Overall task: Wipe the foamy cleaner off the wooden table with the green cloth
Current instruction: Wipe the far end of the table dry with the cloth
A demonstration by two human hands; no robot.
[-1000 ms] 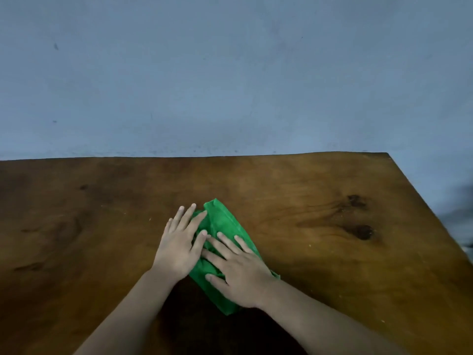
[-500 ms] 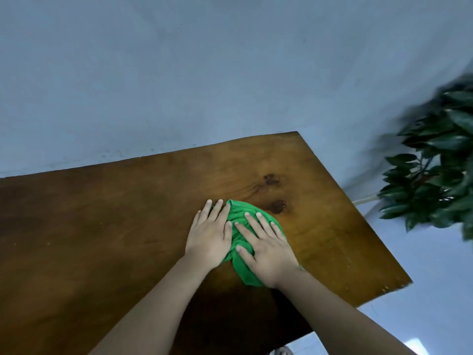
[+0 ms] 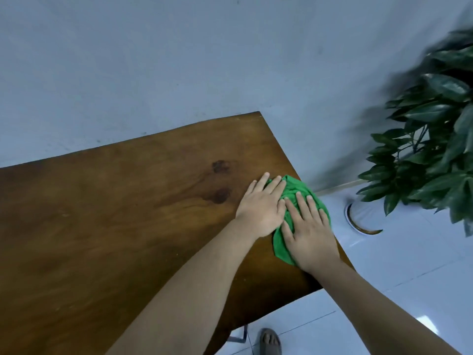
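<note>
Head view: the bunched bright-green fabric cloth (image 3: 294, 187) lies at the right edge of the brown wooden table (image 3: 128, 213). Its right rim seems to overhang slightly above the pale tiled floor (image 3: 409, 265).

Both hands lie flat with straight fingers, gripping nothing. The left hand (image 3: 261, 211) presses the cloth's left part, its outer fingers on bare wood. The right hand (image 3: 309, 237) rests just beside it, on the near-right part.

No foam can be made out on the wood. A good stroke here probably needs even palm pressure. It should then turn away from the edge so the cloth does not slide off, and continue in overlapping passes leftward.
</note>
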